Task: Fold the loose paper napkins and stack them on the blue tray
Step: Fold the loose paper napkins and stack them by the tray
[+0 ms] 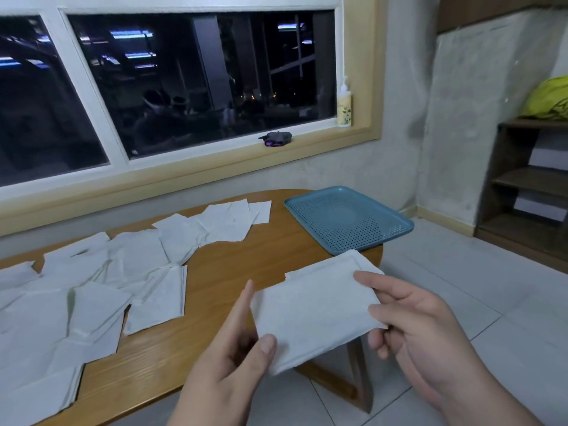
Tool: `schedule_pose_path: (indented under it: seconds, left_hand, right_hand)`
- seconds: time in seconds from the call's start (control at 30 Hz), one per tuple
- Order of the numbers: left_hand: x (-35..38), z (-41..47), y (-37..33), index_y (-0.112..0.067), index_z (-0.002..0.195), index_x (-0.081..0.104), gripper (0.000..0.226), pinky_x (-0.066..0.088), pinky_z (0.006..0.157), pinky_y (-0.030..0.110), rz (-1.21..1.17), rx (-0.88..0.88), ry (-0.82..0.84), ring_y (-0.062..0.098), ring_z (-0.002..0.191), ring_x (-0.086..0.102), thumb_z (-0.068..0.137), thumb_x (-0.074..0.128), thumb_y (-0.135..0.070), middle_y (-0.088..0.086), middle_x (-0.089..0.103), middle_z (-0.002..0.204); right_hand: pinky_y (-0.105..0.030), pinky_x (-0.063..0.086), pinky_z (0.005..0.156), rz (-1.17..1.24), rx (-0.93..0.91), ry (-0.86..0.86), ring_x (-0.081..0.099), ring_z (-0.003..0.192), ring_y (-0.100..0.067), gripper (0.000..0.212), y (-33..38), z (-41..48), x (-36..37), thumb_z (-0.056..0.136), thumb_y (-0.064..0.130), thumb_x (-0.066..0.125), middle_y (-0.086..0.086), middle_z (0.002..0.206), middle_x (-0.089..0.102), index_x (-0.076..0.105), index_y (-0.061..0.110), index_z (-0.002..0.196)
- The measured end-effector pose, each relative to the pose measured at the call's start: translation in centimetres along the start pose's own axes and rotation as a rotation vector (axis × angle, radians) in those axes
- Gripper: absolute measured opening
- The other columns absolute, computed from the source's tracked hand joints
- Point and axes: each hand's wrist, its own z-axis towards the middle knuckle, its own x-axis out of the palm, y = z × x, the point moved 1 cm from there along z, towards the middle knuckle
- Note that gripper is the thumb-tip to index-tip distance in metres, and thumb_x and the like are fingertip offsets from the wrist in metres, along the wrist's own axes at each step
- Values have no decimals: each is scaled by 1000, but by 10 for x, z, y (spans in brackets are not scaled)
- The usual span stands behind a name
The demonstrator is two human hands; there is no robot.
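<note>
Head view, one frame.

- Folded napkin (316, 305): held in the air over the near right edge of the table (246, 256), just short of the blue tray (347, 222). It looks to be a rectangle of several layers, the edges not quite flush at its far end.
- Left hand (233, 348): thumb pressed on the near left corner, pinching it against fingers hidden beneath; the forefinger stands straight along the left edge.
- Right hand (415, 327): grasps the right end, thumb across the top, fingers curled under and round the edge.
- Blue tray: at the right end of the table, overhanging it slightly. No napkin lies on it yet.
- Loose napkins (92, 287): overlapping sheets across the left half and along the back edge.

Handling, judged: very light, limp tissue — no stiffness of its own, so it sags wherever it is unsupported. It tears and creases under a hard pinch, and the layers can slide apart. Best held as now, at two opposite ends with a light pinch through all the layers, then laid flat on the tray — let go only once it rests there.
</note>
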Motion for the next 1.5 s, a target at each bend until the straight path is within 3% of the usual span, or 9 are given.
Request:
schedule_pose_path:
  seconds: [0.07, 0.1, 0.13, 0.47, 0.6, 0.77, 1.03, 1.23, 1.5]
  left_hand:
    - [10, 14, -5, -61, 122, 55, 45, 43, 68, 10, -79, -37, -43, -1, 69, 62, 89, 69, -34, -24, 44, 63]
    - [14, 22, -6, -55, 116, 65, 40, 44, 68, 11, -74, -57, -66, -8, 105, 45, 89, 69, -25, -29, 26, 82]
    - [17, 30, -7, -50, 107, 72, 33, 43, 62, 11, -48, -76, -78, -4, 61, 31, 89, 69, -23, -24, 38, 62]
    - [48, 96, -6, -41, 105, 72, 21, 34, 45, 10, 220, -111, -58, 2, 48, 52, 88, 65, -31, -16, 58, 56]
    - [56, 106, 3, -39, 112, 71, 28, 38, 45, 13, 275, -139, -31, 6, 43, 50, 88, 61, -29, -12, 61, 57]
    - [62, 111, 15, -39, 115, 70, 31, 51, 87, 24, 389, -125, -1, 4, 99, 63, 88, 58, -34, -14, 69, 109]
    - [65, 106, 24, -42, 111, 70, 26, 36, 93, 29, 559, -46, -115, 9, 101, 38, 89, 56, -44, -16, 46, 93]
    - [39, 86, 26, -41, 89, 69, 13, 38, 91, 31, 477, -6, -178, 9, 99, 38, 85, 58, -47, -17, 46, 92]
    - [-29, 46, 45, -40, 88, 69, 10, 41, 91, 35, 507, -16, -276, 7, 99, 42, 84, 64, -47, -18, 49, 91]
  right_hand:
    - [-25, 35, 34, -7, -18, -5, 46, 39, -20, 42, 3, 6, -3, 88, -19, 43, -17, 86, 74, 72, 7, 105]
    - [-25, 35, 34, -23, -29, -7, 47, 39, -20, 43, 4, 10, -4, 88, -19, 43, -16, 86, 74, 72, 8, 106]
    - [-25, 36, 35, -55, -41, -11, 48, 40, -20, 44, 6, 15, -5, 88, -19, 44, -15, 86, 74, 72, 10, 106]
    - [-15, 38, 45, -717, -121, -171, 54, 44, -8, 48, 24, 83, -19, 82, -4, 48, 6, 85, 67, 71, 27, 110]
    - [-24, 50, 87, -992, -172, -144, 64, 97, -11, 52, 17, 98, -15, 81, 2, 50, 8, 123, 68, 69, 26, 124]
    - [-26, 45, 104, -1188, -184, -139, 59, 119, -12, 52, 12, 107, -16, 84, 3, 50, 7, 132, 64, 66, 24, 129]
    - [-26, 45, 98, -1396, -170, -116, 58, 120, -14, 43, 9, 111, -22, 88, 17, 52, 13, 132, 63, 67, 31, 126]
    - [-23, 41, 81, -1216, -354, -265, 57, 96, -8, 34, 14, 88, -3, 87, 13, 56, 15, 113, 69, 72, 34, 109]
    - [-7, 34, 85, -1230, -524, 96, 48, 99, 9, 24, -25, 48, 92, 91, 25, 57, 30, 108, 57, 71, 35, 108]
